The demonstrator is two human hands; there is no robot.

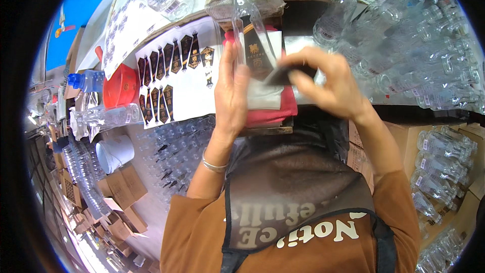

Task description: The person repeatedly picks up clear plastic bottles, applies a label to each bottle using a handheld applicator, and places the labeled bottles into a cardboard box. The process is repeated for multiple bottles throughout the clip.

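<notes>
A clear glass bottle [244, 10] lies in front of me with its neck pointing away. A dark label with gold print [255, 45] shows on its body. My left hand [231, 88] stands along the bottle's left side, fingers stretched out and thumb at its edge. In my right hand [328, 83], a flat black pad or scraper [290, 75] is pinched, its edge at the bottle's lower right. Motion blurs this hand and the pad. Beneath the bottle are a white cloth [267, 102] and a red cloth [289, 103]; a rolled beige cloth [270, 1] supports the neck.
Left of the bottle lies a white sheet [194, 91] with several dark labels [176, 55]. Beyond it are a red plastic container [121, 87] and a clear bottle on its side [108, 116]. Many glass bottles [404, 55] crowd the table's right and far sides; boxed bottles [442, 159] stand lower right.
</notes>
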